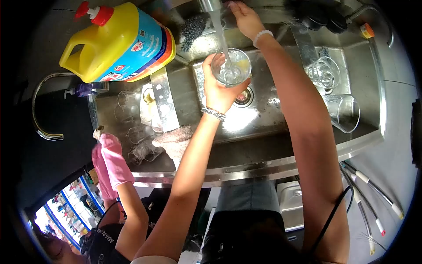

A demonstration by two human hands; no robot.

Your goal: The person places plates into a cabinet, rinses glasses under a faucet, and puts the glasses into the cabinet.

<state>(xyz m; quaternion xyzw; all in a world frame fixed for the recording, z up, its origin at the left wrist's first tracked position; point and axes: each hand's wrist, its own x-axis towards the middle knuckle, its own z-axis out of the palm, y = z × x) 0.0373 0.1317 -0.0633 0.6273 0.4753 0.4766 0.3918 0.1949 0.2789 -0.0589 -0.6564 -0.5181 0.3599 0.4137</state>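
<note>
My left hand [217, 90] is wrapped round a clear glass [231, 67] and holds it over the sink basin [263, 110]. A stream of water [218, 33] falls from the tap [210, 5] into this glass. My right hand [246, 20] reaches to the top edge of the sink, just right of the tap; its fingertips lie at a dark part there, and what they touch is too dark to make out. Below my left hand the drain [243, 97] shows in the basin floor.
A yellow jug [110, 42] stands at the upper left. Glasses [324, 72] [345, 113] lie in the right compartment, more glasses [145, 152] and a cloth [173, 143] in the left. A person in pink gloves [115, 160] works at the left.
</note>
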